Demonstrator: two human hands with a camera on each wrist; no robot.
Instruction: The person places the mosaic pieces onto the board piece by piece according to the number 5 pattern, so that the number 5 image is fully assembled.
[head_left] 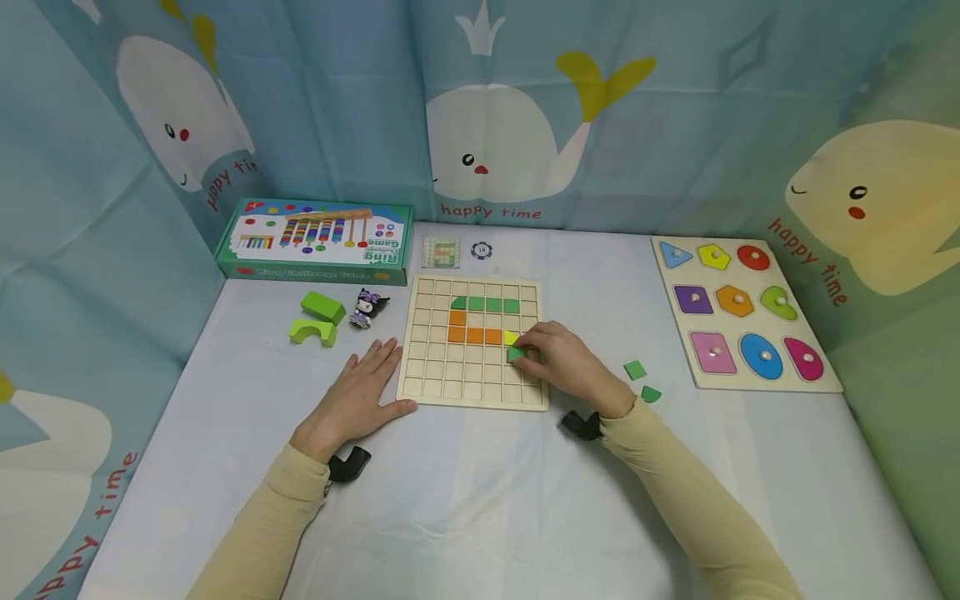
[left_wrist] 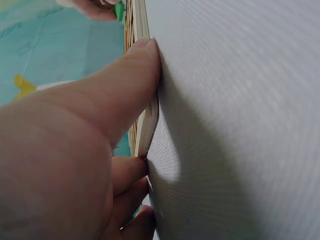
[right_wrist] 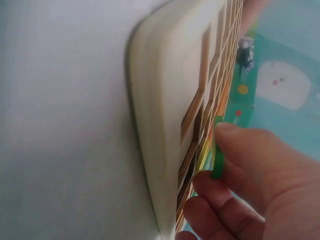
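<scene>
A wooden grid board [head_left: 468, 387] lies mid-table, its upper cells filled with green tiles [head_left: 492, 305], orange tiles [head_left: 474, 335] and one yellow tile [head_left: 510, 337]. Over the board's right side, my right hand [head_left: 558, 358] pinches a green tile [head_left: 515, 354] between thumb and fingers, just below the yellow one. In the right wrist view this green tile [right_wrist: 218, 155] is held on edge, close to the grid. My left hand [head_left: 360, 396] rests with spread fingers at the board's lower left corner. The left wrist view has its thumb [left_wrist: 142, 62] against the board's edge [left_wrist: 146, 130].
Two loose green tiles [head_left: 635, 369] lie right of my right hand. A shape puzzle [head_left: 705, 333] stands farther right. Green blocks [head_left: 322, 307], a small figurine [head_left: 366, 308] and a game box [head_left: 315, 242] are at left. A pattern card [head_left: 441, 252] and round chip [head_left: 482, 250] lie behind the board.
</scene>
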